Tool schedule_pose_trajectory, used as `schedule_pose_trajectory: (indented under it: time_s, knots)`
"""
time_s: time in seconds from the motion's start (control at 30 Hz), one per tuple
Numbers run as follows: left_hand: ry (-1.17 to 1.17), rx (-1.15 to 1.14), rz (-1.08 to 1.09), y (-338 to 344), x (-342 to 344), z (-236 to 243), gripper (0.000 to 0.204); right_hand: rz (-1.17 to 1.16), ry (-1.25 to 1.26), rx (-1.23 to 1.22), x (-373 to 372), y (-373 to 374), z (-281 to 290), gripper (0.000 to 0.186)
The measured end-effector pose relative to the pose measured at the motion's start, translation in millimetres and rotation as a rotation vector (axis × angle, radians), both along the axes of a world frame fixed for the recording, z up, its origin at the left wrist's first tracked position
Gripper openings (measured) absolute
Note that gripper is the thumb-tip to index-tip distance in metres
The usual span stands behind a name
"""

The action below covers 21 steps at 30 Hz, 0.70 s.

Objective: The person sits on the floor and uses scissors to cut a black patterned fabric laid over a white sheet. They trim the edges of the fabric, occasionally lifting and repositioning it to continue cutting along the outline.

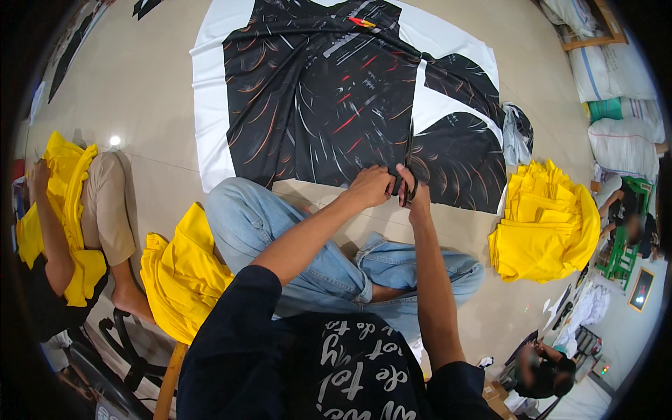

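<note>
A wide sheet of printed fabric (325, 105), black with red, orange and grey streaks and a white border, lies on the floor beyond my crossed legs. My right hand (418, 196) is closed around the handles of black scissors (410, 154). Their blades point away from me along the boundary between the large black panel and the smaller curved panel (455, 164) on the right. Just left of the scissors, my left hand (371, 187) has its fingers closed on the near edge of the fabric. The fingertips are partly hidden.
Yellow cloth is heaped at my left (185, 276) and stacked at my right (546, 220). A grey cloth bundle (516, 133) lies by the sheet's right edge. Another person (56, 245) sits at far left with yellow cloth. White sacks (623, 147) line the right side; other people are beyond.
</note>
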<state>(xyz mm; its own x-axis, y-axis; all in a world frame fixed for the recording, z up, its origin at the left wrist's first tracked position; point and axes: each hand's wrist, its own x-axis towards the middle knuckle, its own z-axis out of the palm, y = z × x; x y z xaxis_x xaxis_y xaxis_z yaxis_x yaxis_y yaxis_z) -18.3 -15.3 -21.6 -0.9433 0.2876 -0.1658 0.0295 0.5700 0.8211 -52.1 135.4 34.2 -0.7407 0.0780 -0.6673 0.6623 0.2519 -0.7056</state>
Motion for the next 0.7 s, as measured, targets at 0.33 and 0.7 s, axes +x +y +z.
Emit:
schedule_pose_trajectory:
  time_s: [0.33,0.7]
  knots:
    - [0.023,-0.013,-0.001,-2,-7,-5,0.01,0.03,0.064,-0.007,-36,-12,-13,0.048]
    - [0.044,0.011,0.026,-2,-6,-5,0.009,-0.018,0.044,-0.033,-66,-24,-10,0.049]
